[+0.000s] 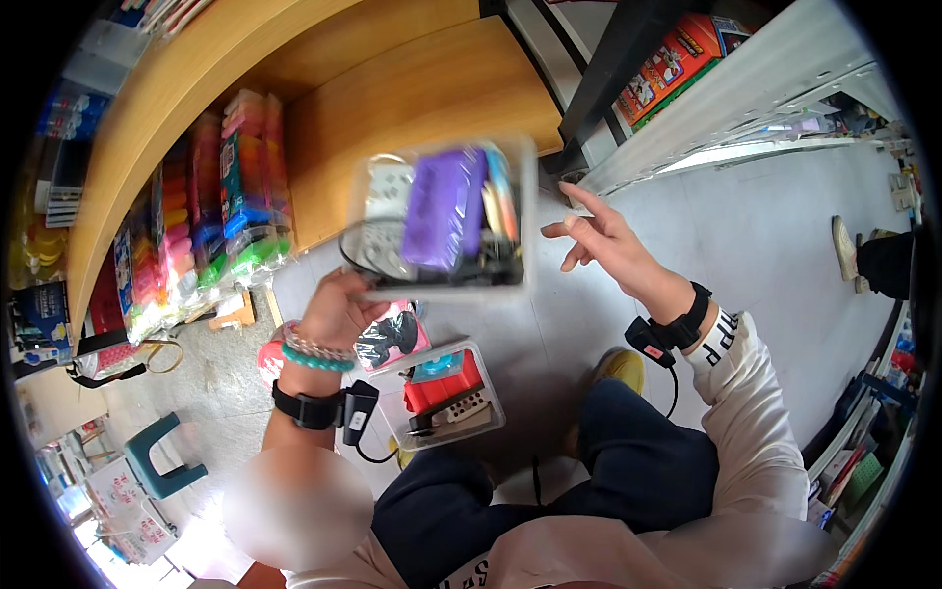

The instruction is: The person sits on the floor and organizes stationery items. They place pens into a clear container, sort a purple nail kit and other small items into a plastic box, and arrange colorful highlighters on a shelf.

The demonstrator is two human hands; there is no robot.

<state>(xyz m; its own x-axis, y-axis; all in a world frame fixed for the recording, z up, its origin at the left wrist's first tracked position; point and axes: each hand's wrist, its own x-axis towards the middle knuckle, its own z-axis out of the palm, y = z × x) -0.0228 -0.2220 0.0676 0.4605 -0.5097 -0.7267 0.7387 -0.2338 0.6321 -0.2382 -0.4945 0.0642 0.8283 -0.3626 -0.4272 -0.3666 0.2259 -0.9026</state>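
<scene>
My left hand point(342, 305) grips the near left corner of a clear plastic box point(528, 213), which is slightly blurred. Inside the box lie a purple wrapped item point(445, 208), a white power strip or similar item point(386, 199), a black cable and several small things. My right hand point(592, 232) is just right of the box, apart from it, with its fingers spread and nothing in them. Below on the floor stands a second clear plastic box point(494, 394) with a red item point(441, 386) and a white piece with dark holes point(464, 408). A pink package point(390, 335) lies beside it.
A wooden shelf point(412, 96) stands ahead, with bagged colourful goods point(250, 177) at its left. To the upper right are a white metal shelf edge point(706, 110) and a red box point(670, 66). A green stool point(162, 456) is at lower left. Another person's shoe point(845, 247) shows far right.
</scene>
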